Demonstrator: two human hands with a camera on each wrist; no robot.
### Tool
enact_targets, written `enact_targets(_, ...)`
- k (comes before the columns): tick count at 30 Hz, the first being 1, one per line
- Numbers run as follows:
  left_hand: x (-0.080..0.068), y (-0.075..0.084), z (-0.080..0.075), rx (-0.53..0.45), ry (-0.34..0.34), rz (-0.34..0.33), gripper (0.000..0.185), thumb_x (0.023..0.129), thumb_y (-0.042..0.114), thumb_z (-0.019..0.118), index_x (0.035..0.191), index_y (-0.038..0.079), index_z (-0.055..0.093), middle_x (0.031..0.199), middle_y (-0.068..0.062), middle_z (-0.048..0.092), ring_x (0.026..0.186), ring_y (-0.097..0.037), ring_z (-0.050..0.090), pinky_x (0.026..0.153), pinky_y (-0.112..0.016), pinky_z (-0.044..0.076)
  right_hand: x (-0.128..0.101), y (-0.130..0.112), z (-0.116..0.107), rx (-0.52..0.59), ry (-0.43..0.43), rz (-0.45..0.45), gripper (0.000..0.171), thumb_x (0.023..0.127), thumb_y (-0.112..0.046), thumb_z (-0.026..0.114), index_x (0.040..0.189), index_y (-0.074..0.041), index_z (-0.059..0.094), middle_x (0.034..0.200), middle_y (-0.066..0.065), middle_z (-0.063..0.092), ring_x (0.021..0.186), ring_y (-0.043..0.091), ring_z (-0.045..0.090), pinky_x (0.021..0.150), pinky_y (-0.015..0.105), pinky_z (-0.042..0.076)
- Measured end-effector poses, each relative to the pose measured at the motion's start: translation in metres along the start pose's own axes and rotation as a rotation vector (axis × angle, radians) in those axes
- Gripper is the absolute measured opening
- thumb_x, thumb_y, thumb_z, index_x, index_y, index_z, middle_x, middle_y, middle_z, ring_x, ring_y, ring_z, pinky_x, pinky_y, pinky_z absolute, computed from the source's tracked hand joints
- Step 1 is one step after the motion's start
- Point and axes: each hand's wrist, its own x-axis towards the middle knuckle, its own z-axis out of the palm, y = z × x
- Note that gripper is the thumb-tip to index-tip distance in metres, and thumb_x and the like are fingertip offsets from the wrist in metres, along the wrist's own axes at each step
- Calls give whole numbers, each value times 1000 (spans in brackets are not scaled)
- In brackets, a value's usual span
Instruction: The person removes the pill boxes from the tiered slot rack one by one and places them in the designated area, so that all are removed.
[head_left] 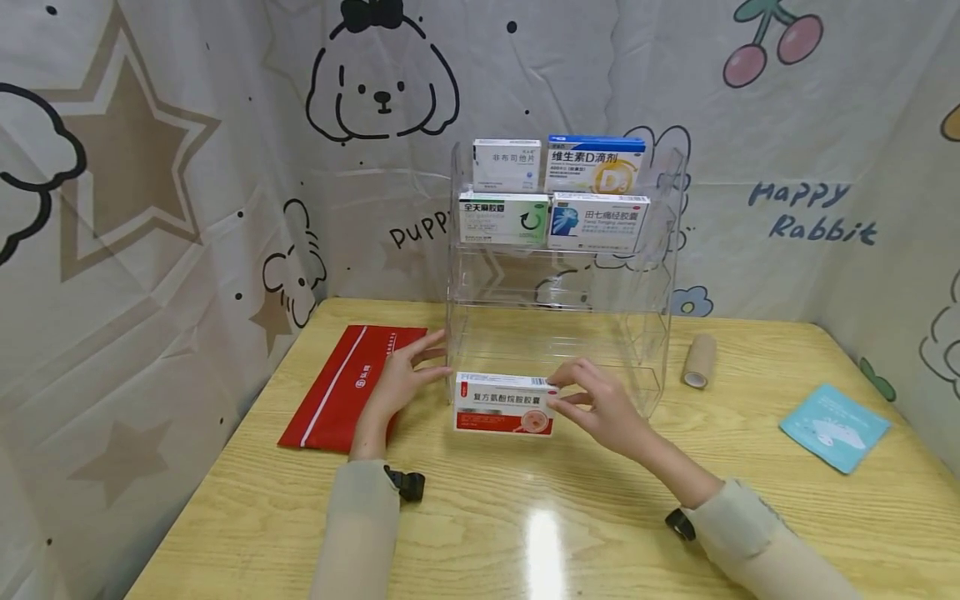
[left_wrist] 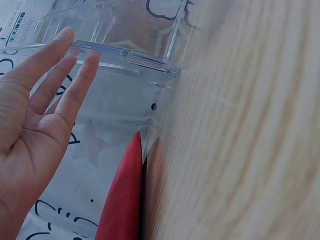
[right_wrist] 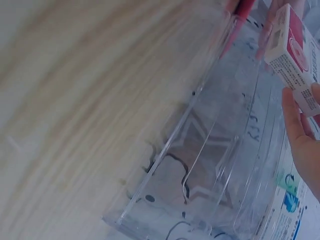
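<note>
Red flat pouch (head_left: 341,385) near bench (head_left: 480,533) left edge, under left wrist. Left hand (head_left: 401,379): fingers straight, spread, tips touching left wall of clear acrylic tiered rack (head_left: 558,333); best kept there as brace. White-and-red medicine box (head_left: 503,404) at rack's front lowest tier, upright. Right hand (head_left: 596,404): fingers pinch box's right end; judgement: keep box level, square to front lip. Tan tape roll (head_left: 699,360), blue sachet (head_left: 834,427) well right.

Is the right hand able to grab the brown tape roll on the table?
Probably yes. The tape roll stands on bare table right of the clear rack, nothing between. But the right hand holds the red-and-white box.
</note>
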Motion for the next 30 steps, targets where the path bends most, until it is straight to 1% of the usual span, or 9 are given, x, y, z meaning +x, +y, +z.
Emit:
enact_targets(3,0,0,0,1,0,4,68,86,8,73,148,13,45,147,-14,50,131,-33,55,102,-44,51,-2,-2,3,14,-57,65,18,86,-1,71,102,-3,65,103,11,62,94,26,68,73,21,60)
enact_targets(6,0,0,0,-1,4,-8,67,86,10,73,147,15,46,147,-13,51,131,-32,55,102,-44,51,-4,-4,5,7,-106,117,18,86,-4,72,102,-4,64,103,10,62,93,25,68,73,21,60)
enact_targets(13,-1,0,0,2,-1,11,67,87,9,73,148,13,45,147,-14,51,131,-33,55,102,-45,51,-5,-5,10,2,-178,191,19,84,-4,74,100,-5,63,100,8,62,90,22,66,73,18,59)
enact_targets(17,0,0,0,3,0,8,67,87,10,73,147,14,45,148,-13,50,131,-32,55,102,-44,51,-6,-5,11,10,-222,239,17,85,-6,74,98,-6,63,98,8,61,91,22,65,73,18,59)
enact_targets(21,1,1,0,-8,-3,8,67,87,10,73,147,14,45,148,-13,50,132,-33,54,103,-45,50,-5,-3,14,16,-251,274,16,86,-8,73,96,-7,61,97,10,63,91,25,68,72,19,59)
enact_targets(25,0,1,0,-17,-6,7,67,87,9,73,148,13,45,148,-15,50,132,-34,54,103,-46,50,-4,0,17,37,-282,335,16,86,-8,73,97,-6,61,101,13,66,90,25,72,73,21,58)
enact_targets(27,0,1,0,-18,-6,4,67,87,10,73,148,13,45,148,-15,50,132,-34,54,103,-47,50,-3,1,18,36,-292,364,16,87,-8,72,98,-6,61,102,13,67,90,24,72,73,21,57)
enact_targets(30,-1,0,0,-20,-5,1,67,87,10,73,148,12,44,148,-15,50,132,-34,53,104,-47,49,-2,2,19,20,-303,388,16,87,-8,72,99,-5,62,100,13,69,86,20,70,69,19,55)
